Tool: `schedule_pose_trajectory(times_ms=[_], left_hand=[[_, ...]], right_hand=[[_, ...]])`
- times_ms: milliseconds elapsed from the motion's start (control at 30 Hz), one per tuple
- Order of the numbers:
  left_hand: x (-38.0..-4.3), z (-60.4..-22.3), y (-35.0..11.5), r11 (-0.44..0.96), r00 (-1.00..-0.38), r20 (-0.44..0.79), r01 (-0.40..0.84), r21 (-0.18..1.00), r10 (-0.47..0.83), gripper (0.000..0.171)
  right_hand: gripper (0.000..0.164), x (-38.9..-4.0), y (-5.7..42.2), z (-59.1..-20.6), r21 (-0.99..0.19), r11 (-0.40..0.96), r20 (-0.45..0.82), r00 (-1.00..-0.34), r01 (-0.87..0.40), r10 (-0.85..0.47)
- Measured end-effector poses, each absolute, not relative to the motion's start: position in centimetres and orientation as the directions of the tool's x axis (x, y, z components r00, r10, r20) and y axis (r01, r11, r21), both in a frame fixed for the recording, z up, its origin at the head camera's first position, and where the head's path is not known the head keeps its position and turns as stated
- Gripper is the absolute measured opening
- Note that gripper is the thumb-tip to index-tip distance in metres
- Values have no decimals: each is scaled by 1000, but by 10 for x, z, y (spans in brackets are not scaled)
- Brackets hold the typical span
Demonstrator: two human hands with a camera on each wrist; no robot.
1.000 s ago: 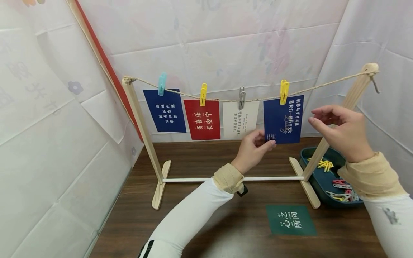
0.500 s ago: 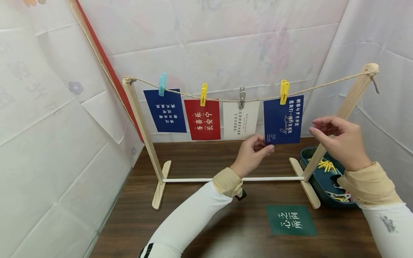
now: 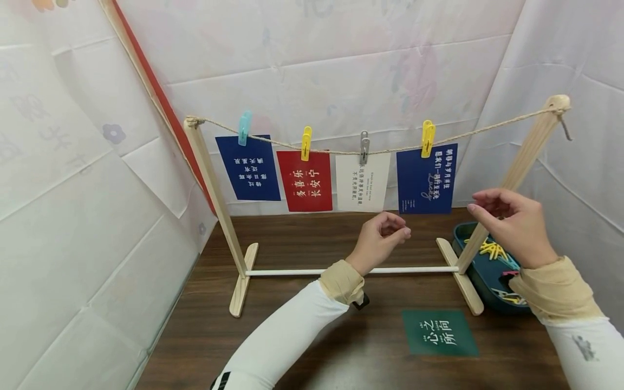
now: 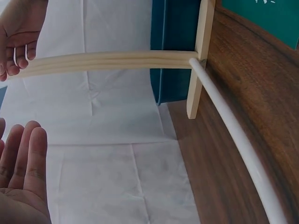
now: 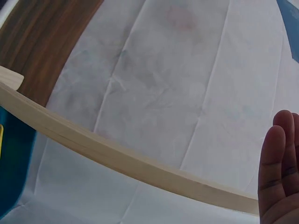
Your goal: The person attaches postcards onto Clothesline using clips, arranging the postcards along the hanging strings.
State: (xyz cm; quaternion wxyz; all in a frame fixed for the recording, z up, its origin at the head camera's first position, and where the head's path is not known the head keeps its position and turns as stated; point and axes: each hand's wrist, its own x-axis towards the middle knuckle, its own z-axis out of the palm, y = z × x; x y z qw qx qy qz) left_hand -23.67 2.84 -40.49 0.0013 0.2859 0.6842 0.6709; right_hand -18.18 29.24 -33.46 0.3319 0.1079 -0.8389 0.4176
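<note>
A blue card with white writing hangs from the twine under a yellow clothespin. Just below its lower left corner is my left hand, fingers loosely bent with nothing in them; the left wrist view shows those fingers relaxed. To the right of the card, in front of the wooden post, hovers my right hand, also holding nothing. Further left on the line hang a white card under a grey clothespin, a red card and another blue card.
A green card lies on the brown table before the wooden stand's white crossbar. Behind the right post sits a dark teal tray of loose clothespins, partly hidden by my right arm. Pale sheeting lines the walls.
My left hand has let go of the right blue card's lower corner and dropped slightly. My right hand has moved lower beside the card, whose bottom edge has shifted slightly up.
</note>
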Motion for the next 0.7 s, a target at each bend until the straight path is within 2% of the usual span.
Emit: schedule_pose_trajectory(times_ms=[533,700], left_hand=[[-228,-439,29,6,-843,323,360,933,430,19],[-223,-449,30,78,-830,322,398,914,455,19]], right_hand=[[15,-179,305,-359,-664,630,586,-803,-403,104],[15,-178,310,-368,-672,637,560,-822,-378,104]])
